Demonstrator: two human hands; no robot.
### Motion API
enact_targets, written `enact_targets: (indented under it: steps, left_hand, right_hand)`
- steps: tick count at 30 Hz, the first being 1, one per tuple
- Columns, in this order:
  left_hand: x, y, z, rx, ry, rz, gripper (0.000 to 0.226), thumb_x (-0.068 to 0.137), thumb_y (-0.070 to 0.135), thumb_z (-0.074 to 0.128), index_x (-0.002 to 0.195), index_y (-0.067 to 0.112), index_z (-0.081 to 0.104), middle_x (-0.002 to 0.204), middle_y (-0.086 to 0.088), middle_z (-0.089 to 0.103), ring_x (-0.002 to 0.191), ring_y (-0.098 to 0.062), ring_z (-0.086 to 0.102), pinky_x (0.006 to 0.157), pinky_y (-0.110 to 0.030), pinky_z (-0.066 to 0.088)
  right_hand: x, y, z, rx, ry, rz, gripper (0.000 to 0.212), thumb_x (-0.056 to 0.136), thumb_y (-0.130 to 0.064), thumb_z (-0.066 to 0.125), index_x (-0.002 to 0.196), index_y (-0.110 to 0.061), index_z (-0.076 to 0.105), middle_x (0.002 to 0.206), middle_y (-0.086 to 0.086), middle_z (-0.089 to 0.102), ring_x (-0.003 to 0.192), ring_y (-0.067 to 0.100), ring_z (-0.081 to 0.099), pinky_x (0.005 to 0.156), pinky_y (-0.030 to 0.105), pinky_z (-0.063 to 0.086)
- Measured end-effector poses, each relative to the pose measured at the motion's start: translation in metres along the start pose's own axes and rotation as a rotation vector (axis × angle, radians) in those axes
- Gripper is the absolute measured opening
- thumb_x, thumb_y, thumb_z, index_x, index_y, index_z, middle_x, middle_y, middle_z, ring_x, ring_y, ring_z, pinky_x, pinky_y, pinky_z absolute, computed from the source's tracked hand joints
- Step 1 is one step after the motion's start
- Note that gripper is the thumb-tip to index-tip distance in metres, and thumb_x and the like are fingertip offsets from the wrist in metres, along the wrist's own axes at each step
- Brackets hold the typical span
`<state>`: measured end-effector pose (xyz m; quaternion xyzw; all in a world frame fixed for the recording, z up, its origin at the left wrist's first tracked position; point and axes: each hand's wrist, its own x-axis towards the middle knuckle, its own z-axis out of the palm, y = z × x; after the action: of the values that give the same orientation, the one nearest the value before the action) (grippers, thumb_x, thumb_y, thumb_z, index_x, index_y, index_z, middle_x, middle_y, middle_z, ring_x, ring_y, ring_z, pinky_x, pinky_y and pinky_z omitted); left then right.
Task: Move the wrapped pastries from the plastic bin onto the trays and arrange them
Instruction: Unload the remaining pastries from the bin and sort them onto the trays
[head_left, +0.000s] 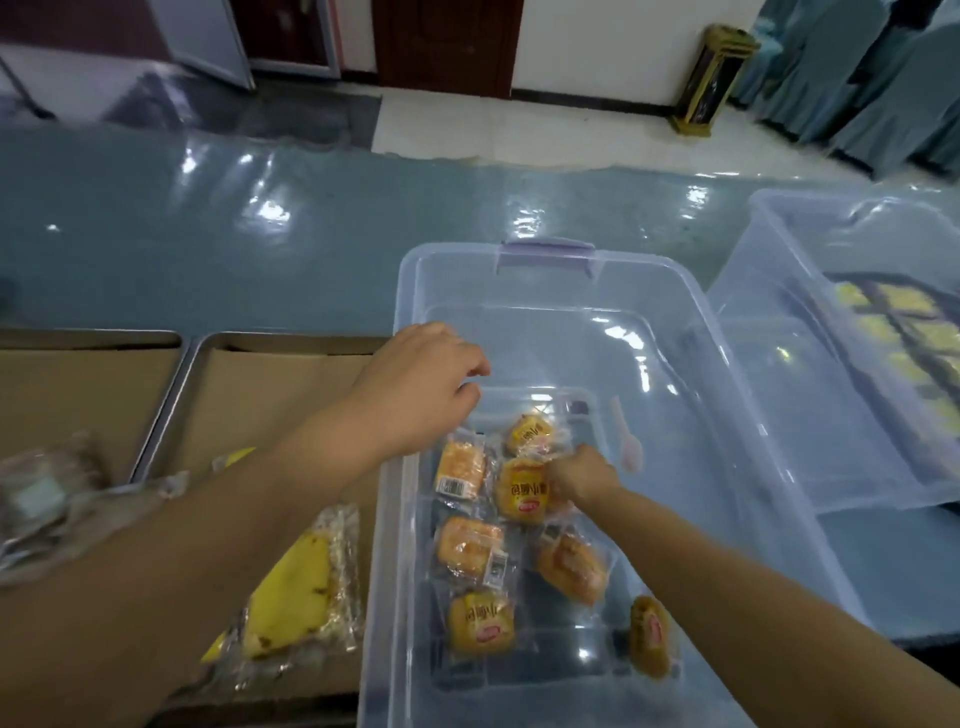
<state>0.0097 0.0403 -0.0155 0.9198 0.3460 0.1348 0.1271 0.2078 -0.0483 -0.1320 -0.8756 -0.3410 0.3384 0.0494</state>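
The right hand (579, 475) grips a wrapped pastry (521, 492) in the bin (447, 254). The left hand (415, 382) hovers above, fingers loosely curled, holding nothing.

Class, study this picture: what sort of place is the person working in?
Probably a banquet or function hall being set for catering: a long table under glossy teal cloth, paper-lined metal trays beside a clear plastic bin of wrapped pastries, and fabric-covered chairs at the back.
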Motion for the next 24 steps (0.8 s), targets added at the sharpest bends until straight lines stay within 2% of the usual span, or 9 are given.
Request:
enact_targets:
  steps: [3, 5, 7, 9, 12, 15, 19, 21, 24]
  left_hand:
    - [-0.001, 0.002, 0.000, 0.016, -0.001, -0.032, 0.026, 0.089, 0.027, 0.053, 0.112, 0.025, 0.064, 0.104, 0.006, 0.064, 0.098, -0.010, 0.047, 0.072, -0.023, 0.028]
    - [-0.001, 0.002, 0.000, 0.026, -0.008, -0.038, 0.026, 0.088, 0.028, 0.053, 0.112, 0.027, 0.064, 0.098, 0.008, 0.061, 0.093, -0.008, 0.045, 0.071, -0.024, 0.030]
    - [-0.001, 0.001, 0.000, 0.027, -0.012, -0.045, 0.026, 0.088, 0.031, 0.053, 0.111, 0.030, 0.065, 0.090, 0.012, 0.052, 0.088, -0.005, 0.042, 0.070, -0.025, 0.032]
    - [-0.001, 0.000, 0.001, 0.028, -0.022, -0.054, 0.025, 0.088, 0.033, 0.053, 0.110, 0.031, 0.064, 0.089, 0.015, 0.046, 0.087, -0.005, 0.042, 0.070, -0.024, 0.033]
    - [-0.002, 0.000, 0.002, 0.026, -0.018, -0.060, 0.024, 0.088, 0.034, 0.054, 0.109, 0.032, 0.064, 0.091, 0.014, 0.051, 0.090, -0.006, 0.047, 0.069, -0.023, 0.032]
    - [-0.002, 0.000, 0.002, 0.013, -0.021, -0.067, 0.024, 0.088, 0.034, 0.055, 0.109, 0.032, 0.065, 0.100, 0.011, 0.060, 0.091, -0.005, 0.048, 0.070, -0.022, 0.034]
    - [-0.002, 0.001, 0.001, 0.022, -0.045, -0.084, 0.024, 0.088, 0.034, 0.056, 0.110, 0.033, 0.064, 0.105, 0.010, 0.061, 0.096, -0.008, 0.051, 0.073, -0.024, 0.039]
    - [-0.002, 0.002, 0.001, 0.022, -0.044, -0.087, 0.024, 0.087, 0.035, 0.057, 0.110, 0.033, 0.064, 0.106, 0.010, 0.061, 0.095, -0.008, 0.051, 0.073, -0.023, 0.039]
    - [-0.001, 0.001, 0.002, 0.028, -0.057, -0.086, 0.034, 0.082, 0.042, 0.062, 0.115, 0.035, 0.060, 0.107, 0.011, 0.060, 0.093, -0.006, 0.046, 0.069, -0.023, 0.036]
  right_hand:
    - [0.006, 0.007, 0.014, -0.099, 0.040, 0.008, 0.093, 0.060, -0.061, 0.073, 0.130, -0.011, 0.037, 0.123, 0.009, 0.048, 0.118, 0.028, 0.045, 0.097, 0.038, 0.038]
    - [0.006, 0.010, 0.022, -0.127, 0.064, 0.035, 0.110, 0.049, -0.064, 0.075, 0.135, -0.012, 0.031, 0.128, 0.009, 0.044, 0.119, 0.030, 0.042, 0.093, 0.040, 0.039]
    - [0.007, 0.012, 0.024, -0.135, 0.080, 0.031, 0.105, 0.046, -0.063, 0.075, 0.130, -0.012, 0.038, 0.119, 0.007, 0.048, 0.109, 0.028, 0.044, 0.080, 0.036, 0.037]
    - [0.008, 0.011, 0.024, -0.181, 0.066, -0.002, 0.093, 0.050, -0.062, 0.074, 0.124, -0.013, 0.046, 0.110, 0.006, 0.051, 0.103, 0.026, 0.046, 0.078, 0.035, 0.037]
    - [0.009, 0.009, 0.025, -0.157, 0.062, -0.065, 0.076, 0.062, -0.051, 0.075, 0.122, -0.013, 0.048, 0.116, 0.008, 0.054, 0.106, 0.027, 0.052, 0.083, 0.031, 0.043]
    - [0.004, 0.007, 0.027, 0.142, -0.037, -0.132, 0.060, 0.070, -0.031, 0.078, 0.118, -0.016, 0.047, 0.107, 0.004, 0.058, 0.095, 0.023, 0.059, 0.070, 0.030, 0.053]
    - [-0.005, 0.000, 0.016, 0.012, -0.010, -0.255, 0.041, 0.076, -0.026, 0.072, 0.103, -0.019, 0.041, 0.093, 0.001, 0.062, 0.083, 0.021, 0.063, 0.071, 0.035, 0.058]
    - [-0.009, -0.009, 0.005, -0.028, 0.033, -0.325, 0.036, 0.076, -0.025, 0.070, 0.100, -0.018, 0.045, 0.081, -0.001, 0.062, 0.068, 0.016, 0.064, 0.057, 0.029, 0.056]
    - [-0.021, -0.026, -0.016, 0.146, 0.066, -0.377, 0.037, 0.071, -0.026, 0.076, 0.084, -0.023, 0.041, 0.074, -0.001, 0.059, 0.057, 0.013, 0.061, 0.039, 0.021, 0.046]
